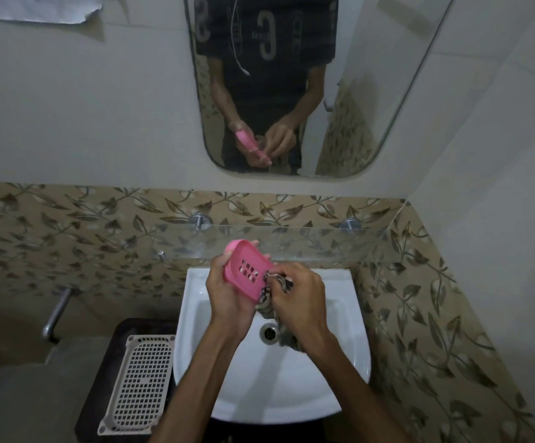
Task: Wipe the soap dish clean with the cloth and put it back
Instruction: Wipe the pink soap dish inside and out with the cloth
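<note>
— Grip first, please: what have I got in each hand?

— Left hand (228,290) is curled round the pink plastic soap dish (247,269), fingers wrapped along its far and left edges. I hold the dish tilted, its slotted bottom facing me, up over the far part of the white ceramic washbasin (339,375). Right hand (301,298) is bunched tight round the dark-and-light striped cloth (267,306), pressing it against the dish's right, near edge.

— And the rest of the cloth?

— It hangs down from my right fist toward the basin's metal drain (268,333); the lower end is partly hidden behind my wrist.

— What lies around the basin?

— Just beyond my hands, a clear glass shelf (323,243) on two chrome pegs runs along the leaf-patterned tile wall (68,225). To the left of the basin, a white perforated plastic tray (140,382) sits on a dark stand. Farther left, a chrome pipe (55,311) comes off the wall. Above the tiles, the rounded wall mirror (371,107) reflects both hands and the pink dish.
</note>
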